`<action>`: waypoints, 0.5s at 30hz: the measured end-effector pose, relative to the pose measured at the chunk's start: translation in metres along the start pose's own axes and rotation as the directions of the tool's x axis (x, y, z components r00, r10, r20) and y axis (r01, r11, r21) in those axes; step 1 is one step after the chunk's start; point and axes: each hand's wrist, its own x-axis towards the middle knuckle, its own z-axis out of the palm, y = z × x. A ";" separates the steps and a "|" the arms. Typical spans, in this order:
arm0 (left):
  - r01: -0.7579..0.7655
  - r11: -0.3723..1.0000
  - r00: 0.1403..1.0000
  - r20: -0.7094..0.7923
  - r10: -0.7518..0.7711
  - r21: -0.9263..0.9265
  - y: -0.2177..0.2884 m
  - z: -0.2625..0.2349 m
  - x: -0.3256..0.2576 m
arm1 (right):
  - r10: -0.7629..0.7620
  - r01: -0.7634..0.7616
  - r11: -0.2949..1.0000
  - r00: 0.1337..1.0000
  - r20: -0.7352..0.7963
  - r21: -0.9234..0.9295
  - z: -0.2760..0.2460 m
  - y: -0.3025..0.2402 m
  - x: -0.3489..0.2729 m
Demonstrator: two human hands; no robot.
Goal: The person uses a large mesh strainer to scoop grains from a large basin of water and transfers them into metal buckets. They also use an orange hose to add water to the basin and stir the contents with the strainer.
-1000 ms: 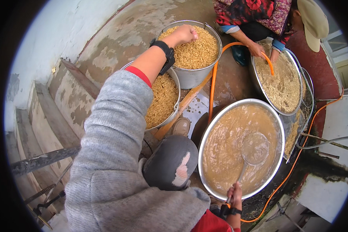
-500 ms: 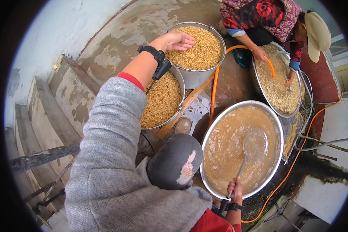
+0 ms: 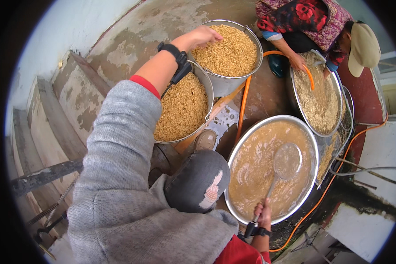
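My left hand (image 3: 203, 36) is over the near rim of the far metal bucket (image 3: 225, 87), fingers stretched out at the surface of the heaped wet grain (image 3: 231, 52). Whether its fingertips touch the grain I cannot tell. A second bucket of grain (image 3: 183, 112) stands nearer, below my left wrist. My right hand (image 3: 263, 211) is wrapped round the handle of a round mesh skimmer (image 3: 287, 162). The skimmer's head is over the murky brown water (image 3: 255, 154) in a wide metal basin (image 3: 228, 196), and whether it is dipped in I cannot tell.
At the upper right a co-worker (image 3: 310, 24) bends over another basin of grain (image 3: 339, 123), holding an orange hose (image 3: 245, 105) that crosses the floor between the vessels. Concrete steps (image 3: 53, 114) and a metal rail (image 3: 46, 177) lie left. My knee (image 3: 197, 182) is beside the basin.
My left hand has turned from palm showing to back up over the grain. The skimmer and my right hand have shifted slightly left. The co-worker's far hand has moved toward the basin's far rim.
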 end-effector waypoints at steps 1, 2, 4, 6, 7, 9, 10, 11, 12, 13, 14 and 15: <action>-0.060 0.996 0.997 -0.039 0.063 0.065 -0.002 0.000 0.002 | -0.011 0.010 1.000 0.993 0.114 0.014 0.013 0.009 0.004; -0.115 0.984 0.989 -0.078 0.126 0.135 -0.003 -0.001 0.005 | 0.077 -0.073 0.997 0.990 0.120 -0.038 0.017 0.020 -0.005; -0.149 0.972 0.978 -0.120 0.172 0.183 -0.006 -0.004 0.010 | 0.043 -0.022 0.986 0.992 0.120 -0.166 0.006 0.034 -0.038; -0.115 0.985 0.983 -0.127 0.131 0.125 -0.007 -0.002 0.013 | 0.091 -0.101 0.979 0.994 -0.061 -0.178 -0.020 0.036 -0.068; -0.147 0.972 0.975 -0.140 0.174 0.183 -0.006 -0.001 0.014 | 0.107 -0.132 0.975 0.984 -0.142 -0.177 -0.031 0.032 -0.077; -0.173 0.942 0.959 -0.167 0.227 0.286 -0.004 0.000 0.009 | 0.100 -0.136 0.978 0.970 -0.220 -0.157 -0.047 0.021 -0.080; -0.163 0.936 0.955 -0.188 0.229 0.311 -0.002 -0.001 0.008 | 0.068 -0.095 0.988 0.974 -0.218 -0.119 -0.048 0.014 -0.074; -0.148 0.933 0.952 -0.206 0.224 0.329 0.001 0.001 0.006 | 0.034 -0.058 0.992 0.980 -0.198 -0.116 -0.045 0.008 -0.062; -0.133 0.928 0.949 -0.224 0.220 0.347 0.003 0.002 0.005 | 0.024 -0.034 0.998 0.989 -0.146 -0.062 -0.037 0.000 -0.046; -0.126 0.932 0.952 -0.221 0.210 0.341 0.003 0.002 0.003 | 0.021 -0.022 1.000 0.993 -0.116 -0.002 -0.025 -0.006 -0.027; -0.119 0.935 0.955 -0.218 0.200 0.335 0.003 0.002 0.003 | 0.038 -0.037 0.999 0.999 -0.022 0.030 -0.012 -0.009 -0.011; -0.113 0.939 0.959 -0.212 0.189 0.325 0.002 0.002 0.003 | 0.031 -0.041 0.996 0.992 0.126 0.081 0.000 -0.011 0.000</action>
